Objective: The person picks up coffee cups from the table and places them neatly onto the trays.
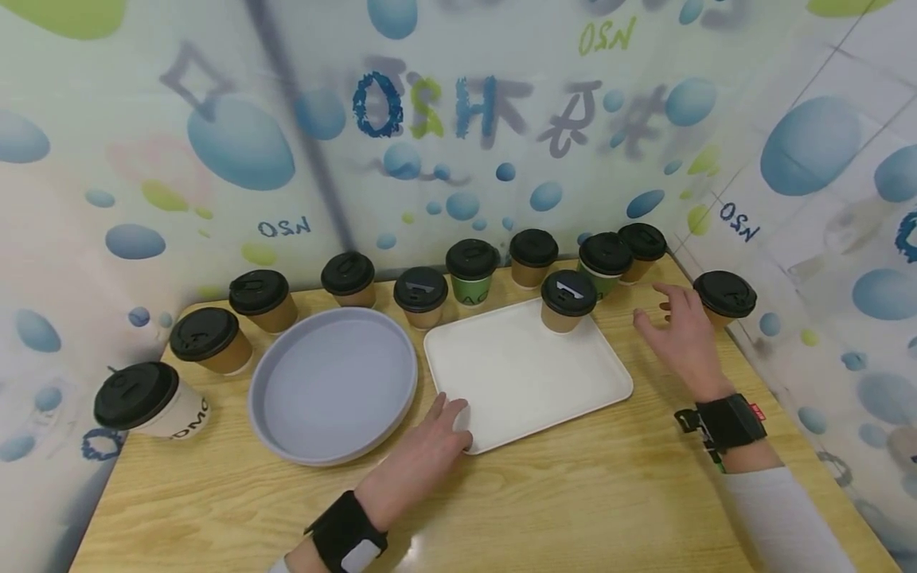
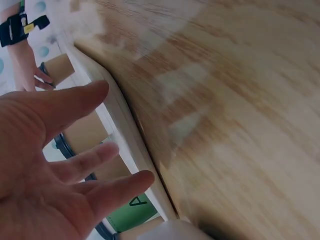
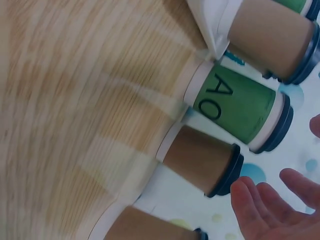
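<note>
Presently the white tray (image 1: 530,378) lies on the wooden surface (image 1: 587,501), with a black-lidded cup (image 1: 562,317) standing in its far right corner. The left hand (image 1: 419,458) is at the tray's near left corner, fingers spread; whether they press the rim I cannot tell. Right of the tray, the right hand (image 1: 684,338) is just beside an outer cup (image 1: 725,296), its fingers parted and holding nothing. A round grey-blue plate (image 1: 333,386) lies left of the tray; further lidded cups (image 1: 471,278) stand behind it.

White tray (image 1: 519,382), black-lidded brown cup (image 1: 723,297)
</note>
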Demonstrator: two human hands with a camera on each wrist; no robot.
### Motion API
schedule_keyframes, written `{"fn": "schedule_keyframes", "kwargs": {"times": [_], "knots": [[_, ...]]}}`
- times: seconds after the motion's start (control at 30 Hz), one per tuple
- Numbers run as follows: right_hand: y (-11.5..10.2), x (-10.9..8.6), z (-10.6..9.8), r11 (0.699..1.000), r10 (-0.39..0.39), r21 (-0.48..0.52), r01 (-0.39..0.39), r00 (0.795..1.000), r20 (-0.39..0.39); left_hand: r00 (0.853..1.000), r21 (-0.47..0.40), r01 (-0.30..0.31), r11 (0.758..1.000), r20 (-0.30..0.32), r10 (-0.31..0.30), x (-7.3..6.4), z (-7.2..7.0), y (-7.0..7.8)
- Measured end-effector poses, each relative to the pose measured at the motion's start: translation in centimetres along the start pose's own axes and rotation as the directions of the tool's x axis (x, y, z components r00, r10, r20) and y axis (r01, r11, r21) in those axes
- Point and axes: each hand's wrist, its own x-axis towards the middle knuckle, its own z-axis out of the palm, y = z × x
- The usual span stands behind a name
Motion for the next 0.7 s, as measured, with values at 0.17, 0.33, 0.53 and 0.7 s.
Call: {"fn": "schedule_keyframes", "kwargs": {"times": [0.17,0.33,0.53,0.7], "knots": [[0.9,-0.1,-1.1,0.999,0.032,-0.012,-0.033,0.998,-0.051,0.999,-0.028,0.037,0.999,-0.008,-0.037,-0.3,-0.1,0.0],[2.0,-0.1,-2.6,0.997,0.073,0.003,-0.074,0.988,-0.138,0.999,-0.11,0.049,0.993,-0.017,-0.051,-0.6,-0.1,-0.1],[3.4,-0.2,-3.7,0.996,0.084,0.025,-0.08,0.969,-0.233,1.0,-0.178,0.011,0.984,-0.025,-0.015,-0.6,0.2,-0.6],[4.3,-0.3,-4.3,0.998,0.066,0.013,-0.065,0.942,-0.328,1.0,-0.201,-0.002,0.98,-0.001,0.002,-0.4,0.3,-0.9]]}}
